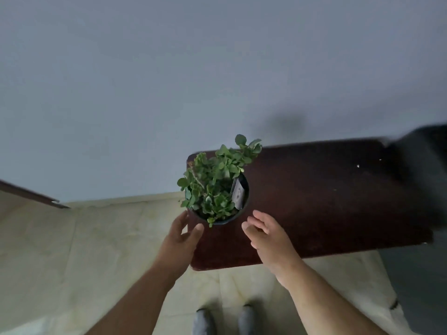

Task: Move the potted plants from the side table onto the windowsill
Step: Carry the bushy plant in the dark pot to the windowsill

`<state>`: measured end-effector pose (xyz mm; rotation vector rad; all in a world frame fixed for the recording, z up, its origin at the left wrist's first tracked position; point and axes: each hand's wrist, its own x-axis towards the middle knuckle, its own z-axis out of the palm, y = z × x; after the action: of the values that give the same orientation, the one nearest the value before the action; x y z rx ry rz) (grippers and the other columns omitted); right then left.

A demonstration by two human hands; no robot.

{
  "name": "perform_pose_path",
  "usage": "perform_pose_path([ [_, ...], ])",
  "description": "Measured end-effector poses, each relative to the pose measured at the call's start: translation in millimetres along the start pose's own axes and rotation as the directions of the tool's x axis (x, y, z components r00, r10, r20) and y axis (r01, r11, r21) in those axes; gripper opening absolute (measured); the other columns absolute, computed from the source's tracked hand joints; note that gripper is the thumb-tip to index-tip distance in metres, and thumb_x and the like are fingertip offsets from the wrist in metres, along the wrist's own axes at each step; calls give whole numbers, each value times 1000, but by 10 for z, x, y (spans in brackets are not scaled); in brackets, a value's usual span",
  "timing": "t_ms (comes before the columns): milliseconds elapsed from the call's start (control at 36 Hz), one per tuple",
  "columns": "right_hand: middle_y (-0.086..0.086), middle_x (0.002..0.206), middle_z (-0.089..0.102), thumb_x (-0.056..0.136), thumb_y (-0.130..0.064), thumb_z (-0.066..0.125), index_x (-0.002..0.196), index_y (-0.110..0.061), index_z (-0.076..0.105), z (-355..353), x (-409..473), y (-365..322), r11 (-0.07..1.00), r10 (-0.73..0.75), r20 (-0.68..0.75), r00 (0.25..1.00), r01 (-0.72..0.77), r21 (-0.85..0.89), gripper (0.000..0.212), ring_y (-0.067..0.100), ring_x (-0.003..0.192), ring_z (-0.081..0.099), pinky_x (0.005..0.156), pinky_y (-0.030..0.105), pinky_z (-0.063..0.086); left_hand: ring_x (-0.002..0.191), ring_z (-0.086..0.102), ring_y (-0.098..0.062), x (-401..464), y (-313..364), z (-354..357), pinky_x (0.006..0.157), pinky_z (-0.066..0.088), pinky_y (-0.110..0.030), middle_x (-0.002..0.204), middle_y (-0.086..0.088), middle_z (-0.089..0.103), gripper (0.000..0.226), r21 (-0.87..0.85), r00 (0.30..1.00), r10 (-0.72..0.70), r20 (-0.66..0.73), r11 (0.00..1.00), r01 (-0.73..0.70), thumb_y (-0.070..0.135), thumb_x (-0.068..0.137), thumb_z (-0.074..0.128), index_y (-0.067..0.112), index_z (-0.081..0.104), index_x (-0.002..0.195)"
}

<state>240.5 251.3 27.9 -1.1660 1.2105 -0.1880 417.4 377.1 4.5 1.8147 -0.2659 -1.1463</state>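
Note:
A potted plant (215,187) with small round green leaves stands in a dark round pot on the left part of a dark brown side table (326,201). A white tag sticks out of the soil on its right. My left hand (183,235) is just left of the pot's near rim, fingers relaxed and spread, thumb close to the pot. My right hand (263,233) hovers over the table just right of the pot, fingers loosely bent, holding nothing. Neither hand clearly touches the pot. No windowsill is in view.
A plain grey wall (169,81) rises behind the table. A dark blurred object (420,153) sits at the table's far right end. Pale tiled floor (72,250) lies below, with my grey shoes (225,320) at the bottom and a brown edge (31,194) at left.

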Motion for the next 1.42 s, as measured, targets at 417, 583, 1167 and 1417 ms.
perform_pose_path([
  [417,-37,142,48,100,-26,63,156,-51,21,-24,603,118,982,-152,255,955,176,-73,75,-20,114,56,90,14,44,122,61,-3,385,-89,8,97,48,-30,130,11,68,38,-118,992,67,107,992,-55,25,93,68,36,58,127],
  [583,-32,142,53,100,-22,63,156,-50,25,-29,615,109,980,-154,244,957,179,-87,73,-14,120,58,91,18,44,119,62,-1,369,-76,51,82,52,-11,126,9,70,43,-94,993,77,86,993,-69,27,91,67,35,57,132],
  [1167,-32,147,50,96,-30,68,145,-62,38,124,-922,-1551,828,-413,403,817,521,-208,65,-7,139,43,123,42,30,131,49,7,-1469,1217,-496,100,45,-20,130,25,64,39,-247,945,295,-139,914,-322,35,86,66,49,59,121],
  [1417,-25,148,53,91,-40,67,147,-50,44,927,-1893,-2436,720,-451,658,603,682,-131,61,1,140,46,119,45,37,129,56,-5,-2778,1650,-1243,106,47,-36,128,20,68,37,-315,845,323,-426,823,-473,43,77,71,65,63,105],
])
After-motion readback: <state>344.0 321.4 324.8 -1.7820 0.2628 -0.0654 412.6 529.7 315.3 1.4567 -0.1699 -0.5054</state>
